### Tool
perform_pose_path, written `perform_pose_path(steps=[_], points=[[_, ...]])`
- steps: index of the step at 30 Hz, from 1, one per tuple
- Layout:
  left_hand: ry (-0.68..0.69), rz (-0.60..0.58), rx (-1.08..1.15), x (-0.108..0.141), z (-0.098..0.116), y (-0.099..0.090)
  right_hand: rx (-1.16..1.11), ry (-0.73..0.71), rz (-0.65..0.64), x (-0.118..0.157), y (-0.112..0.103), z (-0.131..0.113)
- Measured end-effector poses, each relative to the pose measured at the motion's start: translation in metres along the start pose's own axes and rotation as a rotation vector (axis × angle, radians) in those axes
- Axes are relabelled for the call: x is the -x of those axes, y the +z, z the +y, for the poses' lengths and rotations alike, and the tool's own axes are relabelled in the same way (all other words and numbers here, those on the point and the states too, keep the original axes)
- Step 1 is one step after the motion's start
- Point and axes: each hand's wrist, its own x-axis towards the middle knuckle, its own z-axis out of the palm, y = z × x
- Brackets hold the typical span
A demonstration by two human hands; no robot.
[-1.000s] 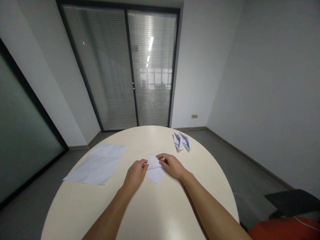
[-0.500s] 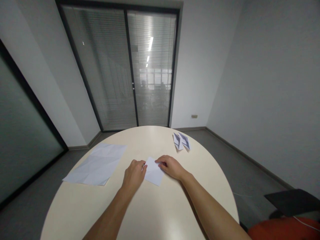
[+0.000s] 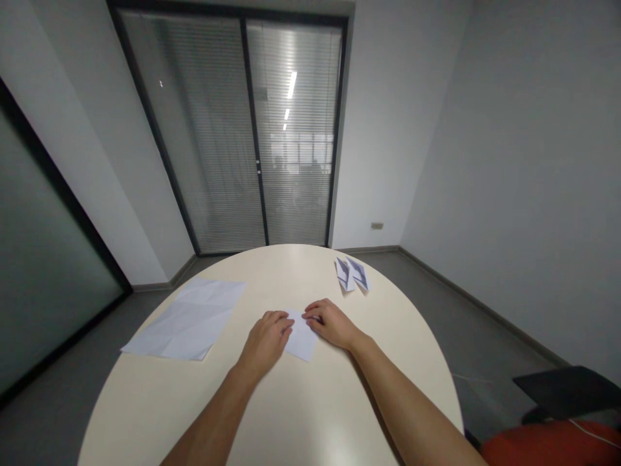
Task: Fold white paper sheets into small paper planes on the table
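Note:
A small folded piece of white paper (image 3: 301,342) lies on the table between my two hands. My left hand (image 3: 266,338) is at its left edge, with fingers curled over the upper left side and thumb close to them. From the right, my right hand (image 3: 330,323) grips the opposite edge, its thumb and bent fingers drawn together at the paper. The hands cover both side corners of the sheet.
A large creased stack of white sheets (image 3: 187,320) rests at the left of the round cream table (image 3: 301,408). Two folded paper pieces (image 3: 352,274) stand near the far right edge. A chair with a red seat (image 3: 553,445) is at the lower right.
My left hand has moved slightly right and up, its fingers now reaching further over the paper's upper left part. My right hand has barely shifted.

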Motion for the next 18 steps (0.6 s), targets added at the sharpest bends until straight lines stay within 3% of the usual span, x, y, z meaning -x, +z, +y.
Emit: perform_pose_path(steps=[10, 18], points=[[-0.001, -0.016, 0.024, 0.003, -0.006, 0.003, 0.073, -0.018, 0.019, 0.004, 0.001, 0.017], [0.025, 0.000, 0.041, 0.002, -0.004, 0.004, 0.120, 0.019, 0.026, 0.003, -0.002, 0.001]])
